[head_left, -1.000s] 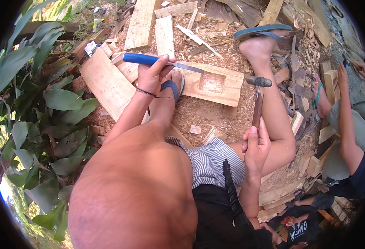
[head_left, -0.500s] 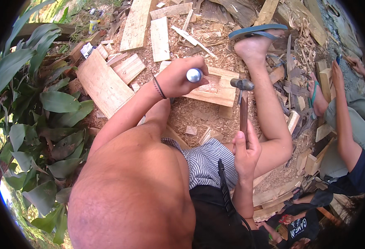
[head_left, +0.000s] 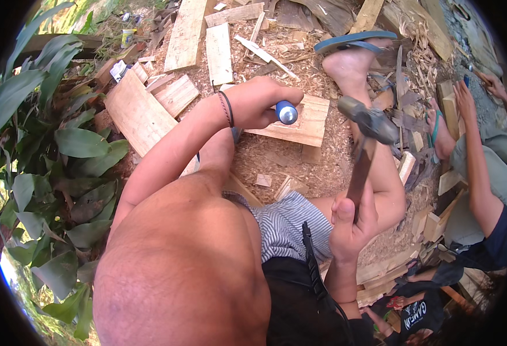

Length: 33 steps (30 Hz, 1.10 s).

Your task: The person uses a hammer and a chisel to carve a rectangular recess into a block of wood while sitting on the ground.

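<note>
My left hand (head_left: pixel 258 102) is closed around the blue handle of a chisel (head_left: pixel 286 112), whose round metal end faces up; the blade is hidden under the hand. Below it lies a pale wooden board (head_left: pixel 308 128), partly covered by that hand and propped on a wood block. To the right, my right hand (head_left: pixel 352 226) grips a hammer (head_left: pixel 368 124) by its brown handle. The metal hammer head is raised above the board's right side, apart from the chisel.
Wood shavings cover the ground. Loose planks (head_left: pixel 141 112) and offcuts lie at the left and far side. My foot in a blue flip-flop (head_left: pixel 354 41) rests beyond the board. Leafy plants (head_left: pixel 83 141) crowd the left. A co-worker's arm (head_left: pixel 477 155) shows at the right.
The hammer has swung up and to the right, away from the chisel. My left hand has moved slightly right with the chisel, whose handle now tilts more and shows more blue.
</note>
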Motion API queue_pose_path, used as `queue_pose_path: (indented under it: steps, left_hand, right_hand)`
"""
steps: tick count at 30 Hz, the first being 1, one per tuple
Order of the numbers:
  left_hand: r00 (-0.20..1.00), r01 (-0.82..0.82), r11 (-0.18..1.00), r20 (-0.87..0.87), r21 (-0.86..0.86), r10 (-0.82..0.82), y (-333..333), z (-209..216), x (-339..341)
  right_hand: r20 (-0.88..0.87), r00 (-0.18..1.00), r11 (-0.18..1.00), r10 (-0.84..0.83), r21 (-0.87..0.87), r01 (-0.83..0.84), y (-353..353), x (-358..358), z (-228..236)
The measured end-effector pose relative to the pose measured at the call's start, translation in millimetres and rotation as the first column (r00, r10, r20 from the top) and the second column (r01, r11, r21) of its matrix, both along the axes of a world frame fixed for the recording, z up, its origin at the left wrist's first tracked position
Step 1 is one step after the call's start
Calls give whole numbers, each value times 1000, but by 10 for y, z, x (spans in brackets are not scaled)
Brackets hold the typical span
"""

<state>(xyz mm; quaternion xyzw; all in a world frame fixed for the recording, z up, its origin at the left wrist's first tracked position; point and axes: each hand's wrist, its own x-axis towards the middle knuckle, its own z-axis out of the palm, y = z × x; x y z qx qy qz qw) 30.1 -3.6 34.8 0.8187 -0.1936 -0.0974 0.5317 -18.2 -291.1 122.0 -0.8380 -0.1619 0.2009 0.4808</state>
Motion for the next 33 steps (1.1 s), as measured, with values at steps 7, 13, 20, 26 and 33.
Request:
queue_pose_path:
  steps: [7, 13, 20, 26, 33]
  left_hand:
    - [1000, -26, 1000, -2, 11, 26, -24, -18, 28]
    - [994, -111, 993, 10, -29, 112, -5, -141, 6]
    - [851, -440, 872, -409, -213, 330, 329, -416, 143]
    - [737, -591, 752, -574, -292, 357, 480, -433, 130]
    - [918, -326, 887, -332, -326, 215, 352, -235, 57]
  right_hand:
    - [363, 903, 973, 228, -64, -220, 180, 98, 158]
    - [246, 944, 962, 222, -216, -170, 323, 74, 201]
    - [27, 988, 977, -152, 158, 146, 246, 140, 275]
    - [-122, 971, 967, -204, 130, 219, 253, 63, 252]
    - [-72, 990, 991, -123, 52, 127, 200, -56, 150]
